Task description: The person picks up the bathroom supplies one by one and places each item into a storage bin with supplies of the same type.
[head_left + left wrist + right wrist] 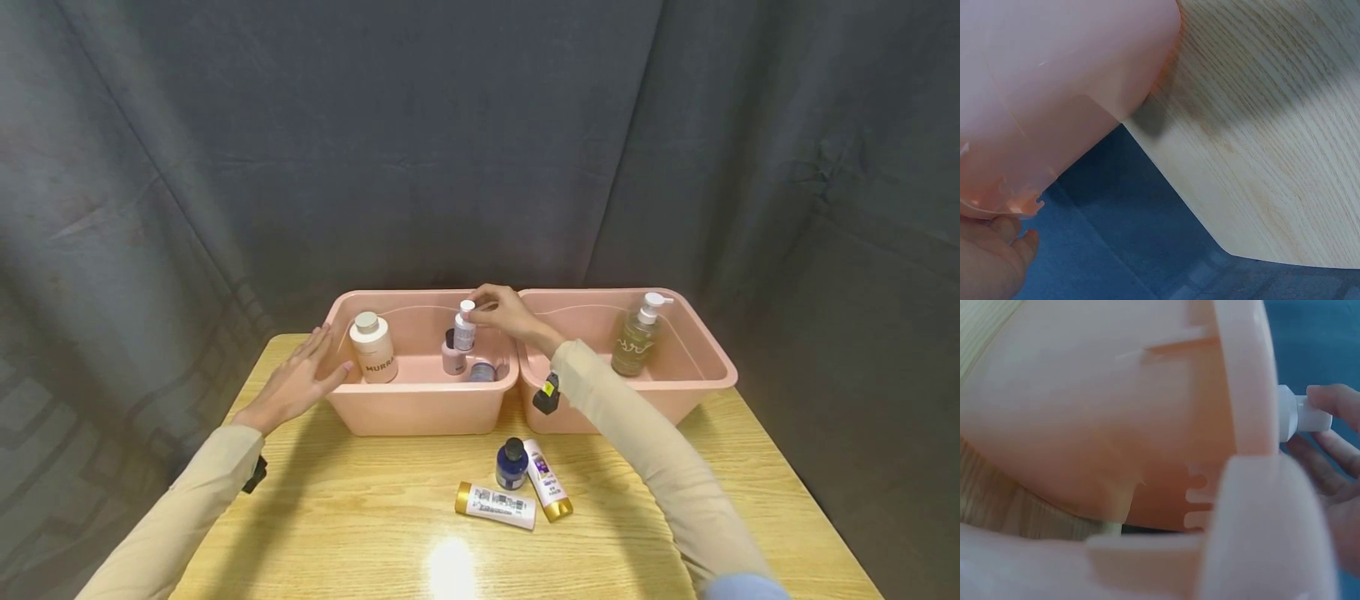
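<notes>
"Pinching what, that right hand (512, 313)?"

"Its fingers grip a small white bottle (464, 335) near the top, at the left pink bin (412, 412); whether its base touches down, I can't tell. The left hand (298, 379) has straight fingers at that bin's left end."

"How far along?"

"Partway, I'd judge: a cylindrical bottle (373, 352) and, in the smooth plastic neighbouring bin (678, 407), a pump bottle (633, 343) stand stowed; gold-capped tubes (501, 506) and a round-shouldered blue bottle (512, 468) are left on the wood-grained worktop (360, 517)."

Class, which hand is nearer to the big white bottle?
Left. The left hand is just left of the big white bottle; the right hand is farther off, to its right.
</notes>
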Available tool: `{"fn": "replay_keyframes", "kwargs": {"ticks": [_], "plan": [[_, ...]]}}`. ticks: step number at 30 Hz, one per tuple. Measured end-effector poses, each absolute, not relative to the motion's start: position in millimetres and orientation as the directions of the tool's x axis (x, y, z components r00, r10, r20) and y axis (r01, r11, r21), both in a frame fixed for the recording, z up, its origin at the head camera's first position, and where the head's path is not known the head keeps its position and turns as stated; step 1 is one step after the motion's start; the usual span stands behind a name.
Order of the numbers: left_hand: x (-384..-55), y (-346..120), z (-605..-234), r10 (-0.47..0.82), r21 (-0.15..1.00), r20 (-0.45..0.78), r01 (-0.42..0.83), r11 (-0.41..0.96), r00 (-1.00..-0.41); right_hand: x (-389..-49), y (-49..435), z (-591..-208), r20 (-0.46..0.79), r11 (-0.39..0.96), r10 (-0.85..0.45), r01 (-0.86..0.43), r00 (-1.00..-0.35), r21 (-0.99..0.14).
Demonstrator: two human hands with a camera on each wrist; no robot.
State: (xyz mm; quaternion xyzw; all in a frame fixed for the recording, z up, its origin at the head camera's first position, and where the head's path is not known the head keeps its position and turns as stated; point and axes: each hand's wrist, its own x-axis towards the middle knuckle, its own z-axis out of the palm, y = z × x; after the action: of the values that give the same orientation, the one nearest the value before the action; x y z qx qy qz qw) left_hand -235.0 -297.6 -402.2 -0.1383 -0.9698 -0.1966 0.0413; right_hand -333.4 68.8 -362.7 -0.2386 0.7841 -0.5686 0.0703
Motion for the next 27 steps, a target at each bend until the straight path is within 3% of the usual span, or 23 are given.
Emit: {"fn": "replay_keyframes", "kwargs": {"ticks": [11,27], "plan": [[-235.8,-296.9,-403.5,0.255,0.373,0.144,0.291,0.881,-0.956,-341.9,67.0,-370.4,0.15,0.304,-0.384,-0.278,-0.911,-0.911],[-234.0,-299.3,-402.1,0.24,0.385,0.121,0.268,0.883,-0.963,-342.7,50.1,-375.8,0.184,0.531,-0.257,-0.298,-0.949,-0.793]]}}
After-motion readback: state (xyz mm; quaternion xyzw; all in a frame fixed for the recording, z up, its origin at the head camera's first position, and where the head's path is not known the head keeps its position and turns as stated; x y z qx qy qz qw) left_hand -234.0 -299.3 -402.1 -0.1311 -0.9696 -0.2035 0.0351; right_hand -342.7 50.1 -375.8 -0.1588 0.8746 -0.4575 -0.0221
